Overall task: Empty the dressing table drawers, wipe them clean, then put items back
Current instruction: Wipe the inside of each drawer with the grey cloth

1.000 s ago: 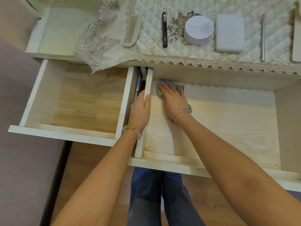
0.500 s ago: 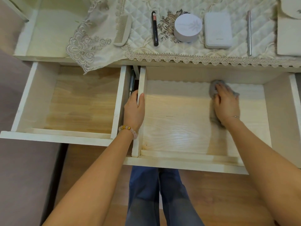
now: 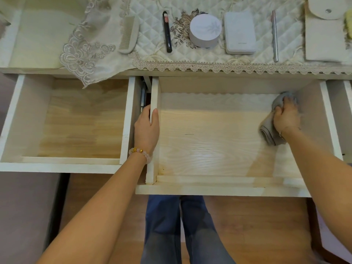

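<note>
Two pale wooden drawers stand pulled out and hold nothing: the left drawer (image 3: 11, 115) and the middle drawer (image 3: 219, 189). My left hand (image 3: 146, 128) grips the middle drawer's left wall, thumb inside, fingers outside. My right hand (image 3: 286, 116) presses a grey cloth (image 3: 268, 133) onto the drawer floor at the far right corner, fingers curled over it. On the quilted table cover (image 3: 209, 58) lie a comb (image 3: 129, 35), a black pen-like tube (image 3: 167, 31), a round white jar (image 3: 205, 30), a white flat case (image 3: 239, 32) and a thin metal stick (image 3: 274, 35).
A third drawer (image 3: 341, 111) shows at the right edge. A lace cloth (image 3: 85, 56) hangs over the left drawer's back. A white board-like item (image 3: 323, 35) sits at the top right. My legs (image 3: 181, 235) stand under the drawers on a wooden floor.
My right hand has swept the cloth from the drawer's back left corner across to the back right corner. The left hand has kept its grip on the drawer wall.
</note>
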A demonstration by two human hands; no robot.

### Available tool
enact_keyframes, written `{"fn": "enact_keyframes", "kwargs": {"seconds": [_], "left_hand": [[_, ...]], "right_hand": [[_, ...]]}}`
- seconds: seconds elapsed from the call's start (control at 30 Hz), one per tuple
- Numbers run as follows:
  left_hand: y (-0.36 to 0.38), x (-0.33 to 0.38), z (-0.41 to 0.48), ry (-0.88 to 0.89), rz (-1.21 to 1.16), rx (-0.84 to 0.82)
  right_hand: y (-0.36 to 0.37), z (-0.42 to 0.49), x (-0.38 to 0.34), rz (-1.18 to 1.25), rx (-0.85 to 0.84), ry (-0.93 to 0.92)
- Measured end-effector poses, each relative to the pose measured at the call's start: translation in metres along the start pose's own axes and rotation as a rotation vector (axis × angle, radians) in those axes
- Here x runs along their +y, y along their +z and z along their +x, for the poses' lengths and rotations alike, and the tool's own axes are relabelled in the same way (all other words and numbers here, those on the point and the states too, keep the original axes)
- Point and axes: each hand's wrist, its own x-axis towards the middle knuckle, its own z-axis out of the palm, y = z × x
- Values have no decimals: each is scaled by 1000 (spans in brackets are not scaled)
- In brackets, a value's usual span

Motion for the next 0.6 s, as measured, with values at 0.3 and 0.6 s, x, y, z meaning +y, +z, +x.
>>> {"fn": "enact_keyframes", "kwargs": {"seconds": [0.3,0.6], "left_hand": [[0,4,-1,-9,20,5],[0,7,-3,-2,27,6]], "right_hand": [[17,-29,-8,22,70,-36],[52,-58,-62,-32,-2,-165]]}}
